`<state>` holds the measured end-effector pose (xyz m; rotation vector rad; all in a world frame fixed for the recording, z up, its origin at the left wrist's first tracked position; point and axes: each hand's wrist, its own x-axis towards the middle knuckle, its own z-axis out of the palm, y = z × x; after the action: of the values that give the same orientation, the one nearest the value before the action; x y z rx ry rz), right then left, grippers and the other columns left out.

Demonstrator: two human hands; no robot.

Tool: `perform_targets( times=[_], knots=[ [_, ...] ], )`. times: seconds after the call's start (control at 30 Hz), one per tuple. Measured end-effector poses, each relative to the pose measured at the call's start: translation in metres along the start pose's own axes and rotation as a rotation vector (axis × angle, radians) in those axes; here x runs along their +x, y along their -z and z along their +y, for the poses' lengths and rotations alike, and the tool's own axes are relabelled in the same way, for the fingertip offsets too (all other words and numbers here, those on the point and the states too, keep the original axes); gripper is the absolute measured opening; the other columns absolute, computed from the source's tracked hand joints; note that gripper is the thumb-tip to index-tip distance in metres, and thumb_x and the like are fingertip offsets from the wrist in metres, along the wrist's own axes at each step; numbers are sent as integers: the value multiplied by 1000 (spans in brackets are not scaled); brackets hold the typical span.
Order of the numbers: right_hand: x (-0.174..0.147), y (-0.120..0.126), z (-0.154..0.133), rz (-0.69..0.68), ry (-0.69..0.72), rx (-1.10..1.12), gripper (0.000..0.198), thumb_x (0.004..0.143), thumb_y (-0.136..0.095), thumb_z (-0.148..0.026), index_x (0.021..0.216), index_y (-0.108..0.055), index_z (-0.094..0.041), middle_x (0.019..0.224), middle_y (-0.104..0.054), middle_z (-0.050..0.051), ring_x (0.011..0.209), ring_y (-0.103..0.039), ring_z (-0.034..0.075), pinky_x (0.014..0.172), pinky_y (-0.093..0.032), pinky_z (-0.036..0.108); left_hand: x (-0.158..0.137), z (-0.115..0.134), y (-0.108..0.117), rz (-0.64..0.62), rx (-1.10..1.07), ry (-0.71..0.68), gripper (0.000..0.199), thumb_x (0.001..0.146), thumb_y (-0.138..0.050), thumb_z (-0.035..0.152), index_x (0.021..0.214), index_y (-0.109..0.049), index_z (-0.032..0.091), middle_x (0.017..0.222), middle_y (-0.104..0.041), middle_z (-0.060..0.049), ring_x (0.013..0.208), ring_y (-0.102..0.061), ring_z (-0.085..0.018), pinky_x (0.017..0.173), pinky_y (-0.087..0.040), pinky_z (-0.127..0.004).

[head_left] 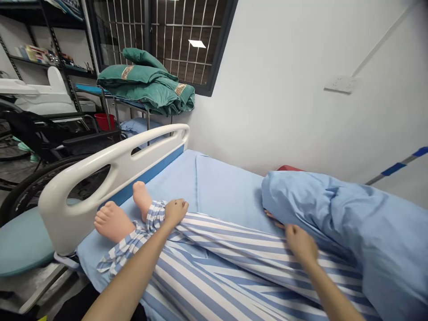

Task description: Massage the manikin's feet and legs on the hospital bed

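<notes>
A manikin's legs in blue-and-white striped trousers lie stretched along the bed, bare feet toward the footboard. My left hand is closed over the lower trouser leg just above the far ankle, fingers wrapped over its far side. Farther up the same leg, around the knee, my right hand is closed on the striped cloth, beside the blue quilt's edge. Some fingertips show under that edge; whose they are I cannot tell. The bunched blue quilt covers the upper part of the body.
A cream footboard with handle openings closes the bed's end. Beyond it stand a wheelchair and a trolley bearing folded green quilts. The white wall runs along the far side. A blue-taped pole leans at right.
</notes>
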<state>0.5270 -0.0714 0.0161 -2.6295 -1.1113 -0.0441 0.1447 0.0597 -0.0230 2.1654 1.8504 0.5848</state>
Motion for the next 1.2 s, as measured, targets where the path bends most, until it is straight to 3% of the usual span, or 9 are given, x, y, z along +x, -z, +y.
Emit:
perform_targets(
  times=[0.1,0.17,0.27,0.33,0.53,0.7,0.83,1.03,1.2],
  knots=[
    [-44,-31,-92,-67,323,168,36,85,-31,-33,62,-55,-18,64,-60,8,59,-51,17,55,-30,25,0,-3,2,-9,-18,-3,35,84,-33,32,76,-65,20,77,-67,-7,73,-58,-17,62,-31,-26],
    [-81,-55,-161,-101,450,198,38,87,-29,-34,66,-56,-18,63,-61,5,60,-52,15,55,-28,23,-1,-5,2,-11,-31,-14,36,84,-32,32,76,-65,20,77,-67,-7,73,-58,-16,63,-31,-26],
    [-128,-79,-241,-71,536,205,39,89,-27,-36,72,-58,-19,66,-62,4,60,-51,13,54,-25,23,0,-9,1,0,-62,-32,37,85,-31,33,75,-64,21,77,-67,-6,73,-58,-16,64,-32,-25],
    [-144,-85,-269,-47,507,228,39,90,-27,-37,73,-58,-20,66,-62,4,58,-51,13,53,-23,24,0,-12,1,13,-93,-38,37,86,-31,34,74,-63,21,78,-66,-5,73,-57,-15,64,-32,-25],
    [-144,-88,-270,1,448,401,39,89,-28,-39,65,-54,-21,59,-58,3,53,-45,15,51,-17,26,7,-4,11,-25,-298,-23,30,80,-40,30,57,-55,18,55,-54,1,56,-45,-11,56,-27,-23],
    [-136,-87,-264,-30,433,662,40,87,-30,-41,54,-41,-21,50,-47,-1,49,-39,13,50,-20,25,11,14,12,59,-581,2,34,81,-37,32,51,-47,16,47,-39,5,50,-36,-8,51,-25,-20],
    [-132,-90,-262,-35,417,822,38,85,-31,-41,53,-34,-20,49,-39,-4,50,-36,12,52,-24,24,2,13,-3,54,-374,-3,33,81,-39,32,56,-54,17,53,-52,1,54,-42,-10,54,-25,-22],
    [-129,-88,-266,-98,411,811,38,84,-33,-41,53,-35,-20,49,-38,-4,51,-35,11,52,-24,24,-4,8,-9,11,-183,10,36,85,-34,33,69,-63,20,70,-64,-5,64,-53,-14,59,-28,-24],
    [-124,-71,-259,-125,580,770,37,84,-35,-40,52,-35,-20,48,-36,-5,49,-32,10,51,-23,24,-3,10,-6,21,-165,-15,36,86,-33,34,68,-61,20,69,-64,-4,64,-54,-14,58,-26,-24]
  ],
)
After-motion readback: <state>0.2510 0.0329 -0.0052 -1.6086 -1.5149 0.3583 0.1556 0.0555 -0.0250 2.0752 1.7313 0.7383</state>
